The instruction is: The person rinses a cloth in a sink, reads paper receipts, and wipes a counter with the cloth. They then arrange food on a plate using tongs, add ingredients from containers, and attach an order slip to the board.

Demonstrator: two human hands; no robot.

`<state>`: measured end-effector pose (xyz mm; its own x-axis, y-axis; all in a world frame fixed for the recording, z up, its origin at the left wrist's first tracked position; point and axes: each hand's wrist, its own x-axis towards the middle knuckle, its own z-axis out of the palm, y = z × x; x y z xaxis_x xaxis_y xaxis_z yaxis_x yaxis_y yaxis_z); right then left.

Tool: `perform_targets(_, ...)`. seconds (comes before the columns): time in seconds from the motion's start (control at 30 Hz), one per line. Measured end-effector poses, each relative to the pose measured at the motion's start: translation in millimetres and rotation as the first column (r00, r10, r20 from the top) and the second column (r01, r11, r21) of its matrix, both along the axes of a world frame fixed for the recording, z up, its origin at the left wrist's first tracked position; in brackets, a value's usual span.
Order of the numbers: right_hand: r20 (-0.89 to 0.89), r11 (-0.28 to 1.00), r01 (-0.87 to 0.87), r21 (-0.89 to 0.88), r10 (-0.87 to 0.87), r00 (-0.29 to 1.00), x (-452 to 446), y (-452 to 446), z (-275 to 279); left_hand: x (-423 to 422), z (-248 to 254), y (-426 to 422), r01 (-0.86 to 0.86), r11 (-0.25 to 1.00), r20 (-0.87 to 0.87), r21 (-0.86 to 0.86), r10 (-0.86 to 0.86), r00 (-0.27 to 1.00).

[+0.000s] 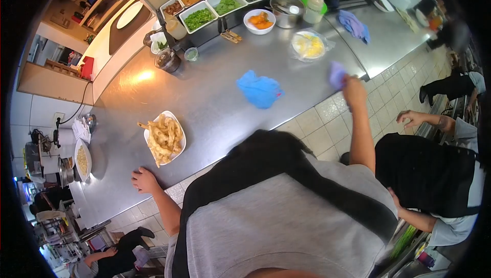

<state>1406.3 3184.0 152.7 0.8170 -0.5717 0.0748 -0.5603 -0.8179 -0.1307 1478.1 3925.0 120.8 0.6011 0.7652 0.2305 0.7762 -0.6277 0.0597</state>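
Note:
My right hand (pixel 353 90) is closed on a purple cloth (pixel 337 75) at the right part of the steel counter's front edge; the cloth is blurred. At the counter's front left edge rests my left hand (pixel 144 180), fingers a little apart and holding nothing. Just beyond it stands a white plate (pixel 183 147) heaped with fried food (pixel 164 139). A crumpled blue cloth (pixel 259 89) lies on the counter between my hands. Behind the purple cloth, to its left, is a plastic-wrapped plate of yellow and white food (pixel 308 46).
Trays of chopped greens (pixel 199 19) line the back, near an orange-food bowl (pixel 260 21), a metal pot (pixel 287 10) and a bottle (pixel 314 6). Another purple cloth (pixel 354 26) lies back right. A noodle bowl (pixel 83 160) is far left. A co-worker (pixel 429 173) stands close on the right.

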Motion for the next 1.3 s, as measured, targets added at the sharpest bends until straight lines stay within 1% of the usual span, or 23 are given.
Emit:
perform_targets(0.07,0.054,0.988,0.155,-0.029,-0.153,0.987,-9,-48,3,0,5,-3,-0.002,1.0,-0.016,-0.024,0.002,1.0)
perform_targets(0.17,0.255,0.95,0.301,-0.086,-0.271,0.928,10,-54,48,1,4,-2,-0.008,1.0,-0.017,-0.027,0.008,1.0)
perform_targets(0.27,0.447,0.983,0.146,-0.107,-0.084,0.89,51,-70,51,1,-7,4,0.002,0.999,0.025,0.038,-0.003,1.0)
perform_targets(0.3,0.415,0.982,0.033,-0.186,0.048,0.909,69,-82,41,1,-8,5,0.004,1.0,0.024,0.029,-0.004,1.0)
perform_targets(0.37,0.32,0.925,-0.193,-0.326,0.3,0.898,103,-122,-6,0,-8,7,0.009,1.0,0.021,0.015,-0.01,1.0)
perform_targets(0.43,0.061,0.892,-0.355,-0.279,0.386,0.921,135,-167,-56,-2,-7,5,0.022,1.0,0.016,0.02,-0.022,1.0)
perform_targets(0.47,-0.067,0.87,-0.429,-0.242,0.426,0.902,146,-175,-68,-3,-7,5,0.028,0.999,0.016,0.023,-0.028,0.999)
perform_targets(0.5,0.083,0.862,-0.395,-0.318,0.44,0.894,148,-172,-65,-3,-8,6,0.029,0.999,0.017,0.032,-0.029,0.999)
perform_targets(0.53,0.217,0.892,-0.331,-0.309,0.405,0.888,141,-130,-31,-2,-10,8,0.029,0.999,0.019,0.04,-0.029,0.999)
perform_targets(0.6,0.486,0.937,-0.228,-0.264,0.333,0.808,123,-26,56,0,-10,7,0.02,0.999,0.018,0.045,-0.021,1.0)
perform_targets(0.67,0.593,0.883,-0.43,-0.191,0.453,0.666,107,51,71,1,-5,1,0.01,0.999,0.006,0.043,-0.01,1.0)
perform_targets(0.7,0.587,0.81,-0.55,-0.203,0.55,0.594,100,89,61,1,-2,-1,0.008,0.999,0.007,0.034,-0.009,1.0)
perform_targets(0.73,0.281,0.744,-0.624,-0.237,0.668,0.689,95,121,50,0,-1,-3,0.003,0.999,0.003,0.038,-0.004,1.0)
perform_targets(0.77,0.353,0.62,-0.778,-0.098,0.753,0.556,90,144,22,1,0,-4,0.001,0.999,0.002,0.043,-0.001,1.0)
perform_targets(0.83,0.43,0.451,-0.892,-0.029,0.811,0.396,81,193,5,2,1,-5,-0.002,0.999,0.003,0.049,0.002,1.0)
perform_targets(0.93,0.306,0.53,-0.841,-0.109,0.823,0.479,94,207,-5,1,-7,0,0.004,0.998,0.023,0.066,-0.005,1.0)
perform_targets(0.97,0.289,0.567,-0.816,-0.114,0.805,0.519,104,202,-5,0,-11,3,0.011,0.997,0.038,0.076,-0.014,0.999)
perform_targets(1.0,0.279,0.618,-0.778,-0.112,0.771,0.572,108,197,-6,-1,-11,4,0.018,0.996,0.057,0.085,-0.023,0.998)
perform_targets(1.03,0.275,0.665,-0.736,-0.123,0.736,0.619,114,190,-5,-1,-3,-3,0.006,0.999,0.047,0.048,-0.008,0.999)
perform_targets(1.13,0.26,0.779,-0.6,-0.181,0.626,0.735,143,170,-1,-2,3,-8,0.0,1.0,0.064,0.025,-0.002,0.998)
perform_targets(1.2,0.177,0.847,-0.523,-0.097,0.532,0.828,159,155,2,-2,8,-12,-0.016,1.0,0.081,0.002,0.016,0.997)
perform_targets(1.27,0.038,0.883,-0.446,-0.145,0.456,0.889,176,144,6,0,13,-15,-0.025,1.0,0.094,-0.009,0.026,0.995)
perform_targets(1.3,0.025,0.855,-0.464,-0.231,0.482,0.876,182,139,8,-2,14,-16,-0.024,1.0,0.099,-0.008,0.025,0.995)
